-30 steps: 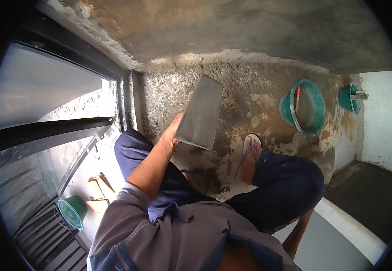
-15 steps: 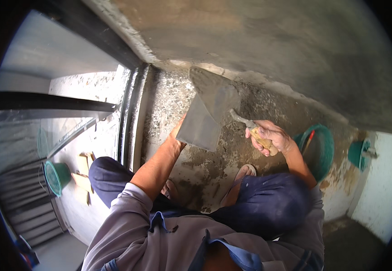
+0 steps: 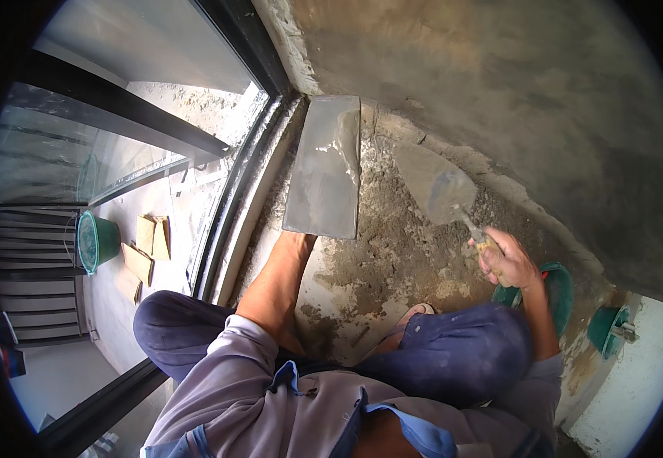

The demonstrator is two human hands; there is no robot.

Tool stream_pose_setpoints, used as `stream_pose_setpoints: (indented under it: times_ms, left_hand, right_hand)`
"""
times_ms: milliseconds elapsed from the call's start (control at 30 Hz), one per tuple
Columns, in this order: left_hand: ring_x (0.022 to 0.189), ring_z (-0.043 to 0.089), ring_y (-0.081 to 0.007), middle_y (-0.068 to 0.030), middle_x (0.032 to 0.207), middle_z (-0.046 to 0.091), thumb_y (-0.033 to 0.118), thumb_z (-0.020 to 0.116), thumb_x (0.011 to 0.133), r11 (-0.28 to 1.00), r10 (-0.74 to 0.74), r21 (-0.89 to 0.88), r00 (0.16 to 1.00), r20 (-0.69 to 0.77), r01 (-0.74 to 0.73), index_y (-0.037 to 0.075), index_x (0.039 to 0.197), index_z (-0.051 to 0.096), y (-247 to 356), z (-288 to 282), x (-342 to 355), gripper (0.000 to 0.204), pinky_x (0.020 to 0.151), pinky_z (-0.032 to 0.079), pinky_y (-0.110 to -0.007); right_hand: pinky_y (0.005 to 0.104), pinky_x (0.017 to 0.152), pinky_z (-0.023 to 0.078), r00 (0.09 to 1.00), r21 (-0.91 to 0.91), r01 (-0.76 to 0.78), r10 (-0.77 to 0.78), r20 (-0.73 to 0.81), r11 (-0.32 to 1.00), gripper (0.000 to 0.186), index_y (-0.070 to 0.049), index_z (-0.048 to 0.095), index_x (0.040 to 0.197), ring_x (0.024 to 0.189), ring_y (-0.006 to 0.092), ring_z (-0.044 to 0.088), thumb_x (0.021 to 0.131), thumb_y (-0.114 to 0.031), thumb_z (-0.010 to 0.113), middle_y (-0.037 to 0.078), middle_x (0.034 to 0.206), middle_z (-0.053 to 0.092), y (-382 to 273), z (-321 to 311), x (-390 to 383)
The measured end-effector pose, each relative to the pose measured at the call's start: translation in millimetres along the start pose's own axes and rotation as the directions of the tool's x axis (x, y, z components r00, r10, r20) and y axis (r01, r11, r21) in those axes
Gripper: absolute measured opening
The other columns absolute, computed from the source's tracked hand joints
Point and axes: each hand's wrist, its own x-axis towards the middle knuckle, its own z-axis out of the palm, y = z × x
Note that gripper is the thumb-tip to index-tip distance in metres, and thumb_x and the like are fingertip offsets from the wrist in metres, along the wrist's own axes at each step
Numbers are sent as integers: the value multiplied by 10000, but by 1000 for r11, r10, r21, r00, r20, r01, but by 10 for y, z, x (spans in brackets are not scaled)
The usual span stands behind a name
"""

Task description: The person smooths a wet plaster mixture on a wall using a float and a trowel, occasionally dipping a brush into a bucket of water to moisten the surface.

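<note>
A rectangular grey hawk is held out in front of me, with a thin smear of mortar along its right edge. My left hand holds it from beneath; the fingers are hidden under the board. In my right hand is a pointing trowel, its fingers wrapped round the pale, mortar-caked handle. The trowel's broad blade, coated with grey mortar, hangs right of the hawk and apart from it, over the rough, mortar-spattered floor.
A plastered wall rises ahead and to the right. Dark-framed glass doors stand at left, with a green bucket and cardboard pieces beyond. By my right forearm sits a green tub; another green bucket lies farther right.
The trowel blade has moved right, off the hawk that it overlapped. The hawk has turned straighter and shifted up and left in the picture. My view has also turned somewhat.
</note>
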Motion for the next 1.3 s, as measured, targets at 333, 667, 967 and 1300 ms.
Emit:
stream_pose_setpoints:
  times_ms: [333, 667, 967, 1300]
  left_hand:
    - [976, 677, -175, -94, 1144, 679, 260, 643, 980, 999, -48, 5, 998, 41, 48, 32, 1276, 607, -82, -54, 99, 375, 845, 580, -301]
    - [1004, 651, -119, -66, 1230, 650, 123, 659, 952, 996, -78, 82, 899, 431, 48, 32, 1386, 507, 35, -91, -114, 469, 842, 560, -261]
    - [1066, 647, -137, -42, 1272, 639, 154, 632, 978, 998, -70, 16, 949, 306, 68, 117, 1443, 494, -163, -593, -24, 486, 899, 563, -318]
    - [1016, 671, -195, -84, 1218, 643, 218, 564, 1010, 997, 51, -59, 986, 161, -42, 77, 1398, 511, 6, -918, 16, 416, 877, 587, -356]
  right_hand:
    - [419, 633, 477, 715, -902, 77, -655, -247, 424, 354, -86, 639, 1082, 729, 320, 594, 770, -190, 768, 94, 877, 545, -69, 679, 64]
    - [419, 638, 469, 608, -940, 83, -764, -216, 331, 387, -73, 637, 1095, 747, 294, 578, 750, -176, 779, 81, 827, 537, -26, 571, 384]
    - [443, 710, 493, 605, -892, -75, -691, -396, 446, 345, -47, 628, 1102, 854, 343, 604, 816, -192, 757, 120, 900, 587, 219, 503, 613]
    - [502, 787, 508, 740, -792, -198, -443, -507, 577, 399, -90, 573, 1212, 979, 393, 643, 922, -349, 667, 152, 1067, 660, 559, 176, 1007]
